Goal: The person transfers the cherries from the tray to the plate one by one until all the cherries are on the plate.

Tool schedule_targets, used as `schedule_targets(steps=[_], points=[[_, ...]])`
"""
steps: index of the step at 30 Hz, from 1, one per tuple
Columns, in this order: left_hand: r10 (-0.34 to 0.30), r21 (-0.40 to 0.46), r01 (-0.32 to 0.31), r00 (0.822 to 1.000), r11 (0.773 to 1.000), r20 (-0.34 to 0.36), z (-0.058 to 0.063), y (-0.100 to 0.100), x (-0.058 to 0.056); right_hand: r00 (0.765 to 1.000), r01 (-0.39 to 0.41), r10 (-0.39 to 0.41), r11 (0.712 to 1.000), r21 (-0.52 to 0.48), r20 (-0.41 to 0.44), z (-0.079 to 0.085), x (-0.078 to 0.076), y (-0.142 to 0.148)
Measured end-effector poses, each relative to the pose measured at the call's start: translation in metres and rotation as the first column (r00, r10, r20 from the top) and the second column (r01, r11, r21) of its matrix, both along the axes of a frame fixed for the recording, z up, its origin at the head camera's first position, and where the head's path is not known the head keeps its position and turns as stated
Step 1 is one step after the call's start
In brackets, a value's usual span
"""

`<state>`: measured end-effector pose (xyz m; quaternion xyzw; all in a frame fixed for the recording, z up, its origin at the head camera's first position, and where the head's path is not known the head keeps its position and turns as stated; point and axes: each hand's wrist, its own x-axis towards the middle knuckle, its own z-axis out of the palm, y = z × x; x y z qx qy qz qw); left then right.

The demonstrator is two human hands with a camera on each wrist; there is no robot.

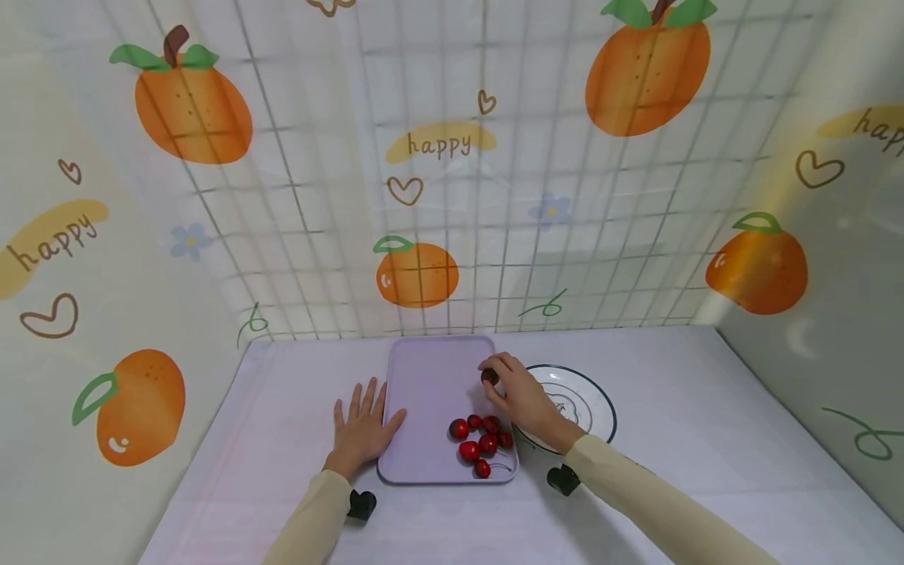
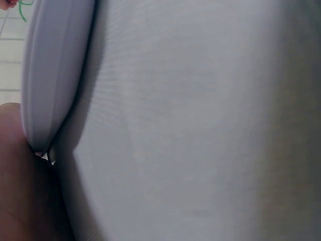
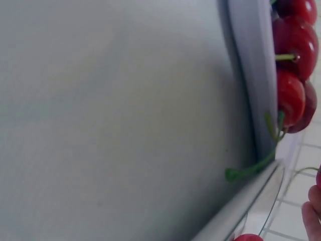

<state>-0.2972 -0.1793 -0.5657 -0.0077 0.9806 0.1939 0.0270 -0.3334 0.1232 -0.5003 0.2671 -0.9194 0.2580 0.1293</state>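
Observation:
My right hand (image 1: 526,400) pinches a dark red cherry (image 1: 490,377) between thumb and fingers, above the right side of a lilac tray (image 1: 427,384). In the right wrist view, fingertips (image 3: 313,213) and a sliver of the held cherry (image 3: 319,179) with its stem show at the right edge. Several red cherries (image 1: 469,451) lie in the tray's near right corner. With fingers spread, my left hand (image 1: 362,435) rests at the tray's left edge, its thumb over the rim. The left wrist view shows the tray's side (image 2: 55,70) against part of that hand.
A white plate (image 1: 600,396) with a dark green rim stands right of the tray, partly behind my right hand and forearm. One red cherry (image 3: 248,237) shows by the plate in the right wrist view. A printed curtain (image 1: 438,212) hangs behind the white table (image 1: 304,369).

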Motion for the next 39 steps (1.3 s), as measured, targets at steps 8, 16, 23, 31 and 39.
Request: schedule_targets(steps=[8,16,23,31,39], points=[[0.001,-0.017,-0.001,1.000,1.000,-0.003,-0.003,0.000,-0.002,1.000,-0.011,0.013,0.996,-0.089,0.029,0.004,0.001,0.003],[0.003,-0.024,-0.003,1.000,1.000,-0.004,-0.005,-0.001,-0.002,0.998,0.047,-0.050,0.995,-0.085,-0.036,0.003,-0.002,0.014],[0.004,-0.027,-0.004,1.000,1.000,0.000,-0.005,0.000,-0.003,0.983,0.168,-0.169,0.986,-0.019,-0.068,-0.003,-0.003,0.023],[0.000,-0.038,0.000,1.000,0.999,0.004,-0.008,0.000,-0.003,0.967,0.255,-0.253,0.964,0.080,-0.032,-0.010,-0.003,0.032],[0.001,-0.038,-0.001,1.000,0.999,0.001,-0.005,-0.001,-0.003,0.954,0.298,-0.301,0.946,0.127,0.001,-0.010,-0.003,0.037]])
